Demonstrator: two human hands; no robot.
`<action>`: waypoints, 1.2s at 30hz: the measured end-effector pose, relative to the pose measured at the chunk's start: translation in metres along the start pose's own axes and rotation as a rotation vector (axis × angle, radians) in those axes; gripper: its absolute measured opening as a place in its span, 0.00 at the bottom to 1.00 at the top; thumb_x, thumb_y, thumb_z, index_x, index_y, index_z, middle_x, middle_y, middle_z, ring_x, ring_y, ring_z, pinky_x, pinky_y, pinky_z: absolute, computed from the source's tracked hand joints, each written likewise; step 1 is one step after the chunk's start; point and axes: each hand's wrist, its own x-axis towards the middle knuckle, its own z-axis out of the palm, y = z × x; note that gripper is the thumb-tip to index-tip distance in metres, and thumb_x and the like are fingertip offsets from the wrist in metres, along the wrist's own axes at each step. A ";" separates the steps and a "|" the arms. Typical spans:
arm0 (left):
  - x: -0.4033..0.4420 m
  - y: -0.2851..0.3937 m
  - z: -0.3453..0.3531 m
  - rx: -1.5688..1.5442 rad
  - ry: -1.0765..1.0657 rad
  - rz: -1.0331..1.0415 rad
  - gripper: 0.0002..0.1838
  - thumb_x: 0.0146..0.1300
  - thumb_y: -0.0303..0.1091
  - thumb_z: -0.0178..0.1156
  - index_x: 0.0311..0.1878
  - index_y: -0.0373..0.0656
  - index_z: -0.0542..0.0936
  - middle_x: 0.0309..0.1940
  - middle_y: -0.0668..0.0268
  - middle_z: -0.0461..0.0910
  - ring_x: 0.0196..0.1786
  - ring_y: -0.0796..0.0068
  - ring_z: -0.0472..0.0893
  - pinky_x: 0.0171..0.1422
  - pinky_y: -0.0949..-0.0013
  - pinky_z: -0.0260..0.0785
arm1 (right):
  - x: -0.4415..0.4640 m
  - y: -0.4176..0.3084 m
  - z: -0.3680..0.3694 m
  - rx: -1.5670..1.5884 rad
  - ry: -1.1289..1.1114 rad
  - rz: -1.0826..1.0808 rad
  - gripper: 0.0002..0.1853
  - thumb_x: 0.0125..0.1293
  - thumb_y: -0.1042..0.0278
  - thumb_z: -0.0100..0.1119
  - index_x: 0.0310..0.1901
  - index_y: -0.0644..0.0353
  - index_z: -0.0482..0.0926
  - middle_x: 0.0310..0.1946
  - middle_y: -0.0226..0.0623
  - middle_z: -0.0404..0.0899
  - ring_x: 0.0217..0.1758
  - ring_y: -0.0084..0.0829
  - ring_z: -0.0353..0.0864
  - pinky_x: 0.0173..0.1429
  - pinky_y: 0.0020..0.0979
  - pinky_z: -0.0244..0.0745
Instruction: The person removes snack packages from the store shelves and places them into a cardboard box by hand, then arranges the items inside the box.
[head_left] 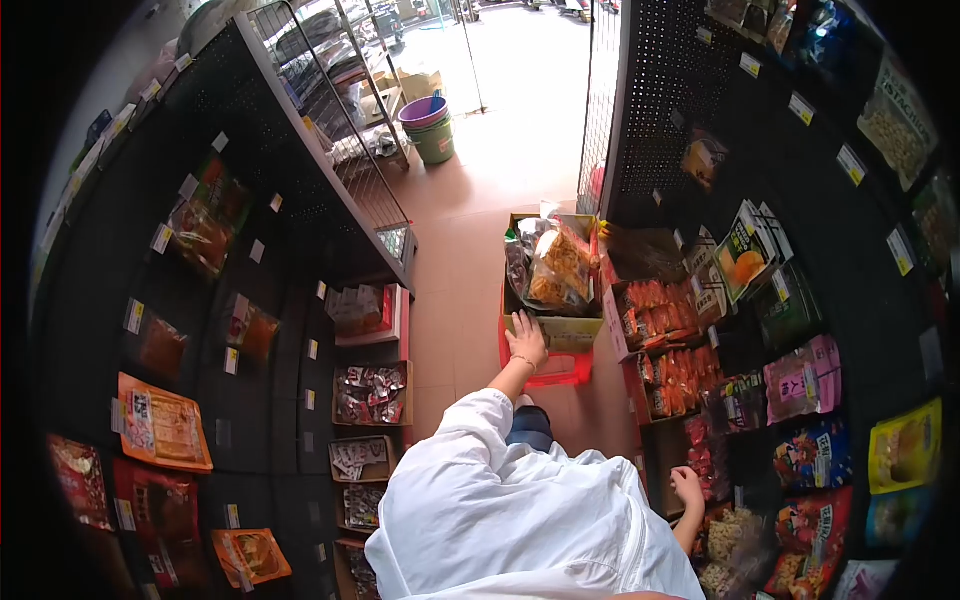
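Observation:
My left hand [526,338] lies at the near left corner of a cardboard box [570,333], fingers stretched out and touching its wall. Bagged snacks [560,268] fill the box, with a clear bag of orange-brown food on top. The box rests on a red plastic stool or crate [560,370], whose exact kind I cannot tell. Lower right, my right hand [687,490] hovers beside the shelf, close to small red packets [705,455]. Its fingers are loosely bent and apart, with nothing visible in them.
Dark shelving with hanging snack bags [165,420] lines the left; boxes of small packets [370,395] stand below it. On the right are boxes of orange packets [660,310] and more hanging bags [805,378]. Stacked buckets [430,130] stand by the bright doorway.

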 end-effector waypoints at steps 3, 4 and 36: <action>-0.005 0.005 0.002 0.086 0.010 -0.007 0.44 0.44 0.44 0.59 0.62 0.41 0.49 0.64 0.58 0.40 0.67 0.60 0.41 0.59 0.44 0.48 | -0.044 0.055 -0.016 0.083 -0.094 0.314 0.10 0.58 0.63 0.48 0.37 0.59 0.71 0.24 0.28 0.72 0.20 0.19 0.69 0.20 0.21 0.64; -0.004 0.002 0.006 0.063 -0.009 0.007 0.43 0.45 0.43 0.58 0.62 0.44 0.49 0.65 0.58 0.39 0.67 0.61 0.41 0.59 0.44 0.47 | -0.055 0.069 -0.018 0.110 -0.101 0.304 0.09 0.58 0.64 0.48 0.36 0.59 0.71 0.24 0.28 0.71 0.20 0.19 0.68 0.20 0.20 0.63; 0.013 0.060 -0.002 0.622 -0.297 0.000 0.46 0.51 0.35 0.55 0.63 0.47 0.30 0.63 0.57 0.30 0.61 0.36 0.46 0.20 0.53 0.73 | -0.101 0.089 0.012 0.263 0.366 0.091 0.13 0.52 0.61 0.54 0.32 0.63 0.75 0.26 0.40 0.77 0.30 0.29 0.75 0.34 0.30 0.68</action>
